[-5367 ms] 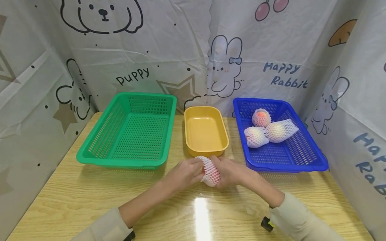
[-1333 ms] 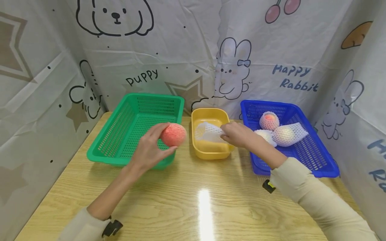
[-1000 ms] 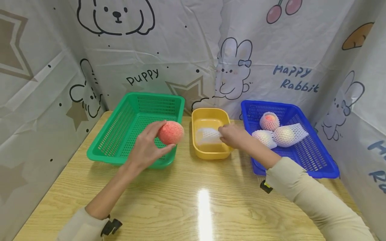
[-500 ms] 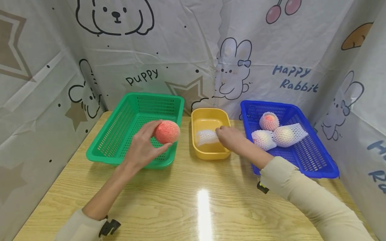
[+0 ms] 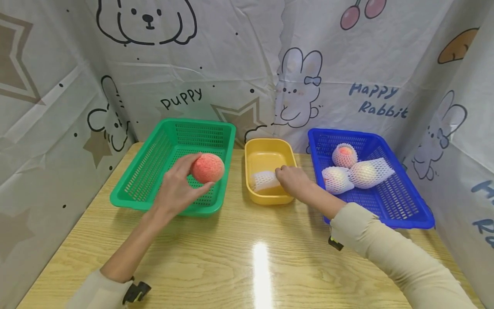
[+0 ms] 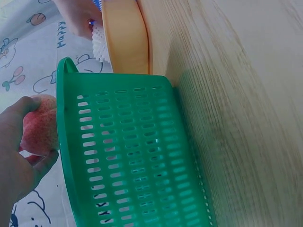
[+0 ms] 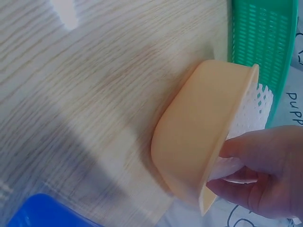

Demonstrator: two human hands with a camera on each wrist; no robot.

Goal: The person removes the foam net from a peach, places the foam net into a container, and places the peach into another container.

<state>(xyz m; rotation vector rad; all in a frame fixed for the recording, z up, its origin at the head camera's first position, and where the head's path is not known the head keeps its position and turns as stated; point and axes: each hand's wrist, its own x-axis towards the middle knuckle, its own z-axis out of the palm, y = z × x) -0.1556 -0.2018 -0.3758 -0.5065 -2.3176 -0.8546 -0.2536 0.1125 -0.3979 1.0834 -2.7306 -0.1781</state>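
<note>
A bare pinkish-red peach [image 5: 208, 168] is gripped between the thumb and fingers of the left hand [image 5: 174, 189], above the right part of the green basket [image 5: 166, 208]. In the left wrist view the peach [image 6: 40, 127] shows beside the green rim, held by the left hand [image 6: 16, 156]. The right hand [image 5: 295, 184] pinches a white foam net sleeve [image 5: 265, 180] inside the yellow tray [image 5: 270, 199]. From the right wrist, thumb and fingers of the right hand [image 7: 265, 170] close on the net [image 7: 253, 111] at the tray's rim [image 7: 232, 118].
At the right stands a blue basket [image 5: 386, 221] with three fruits in white foam nets: one at the back [image 5: 345, 156], one near its left side [image 5: 337, 180] and one in the middle [image 5: 364, 174]. A printed curtain [image 5: 231, 51] surrounds the wooden table [image 5: 216, 266].
The peach came out of its net between the two hands. Since then, the left hand has carried it left over the green basket, and the right hand has lowered the net into the tray.
</note>
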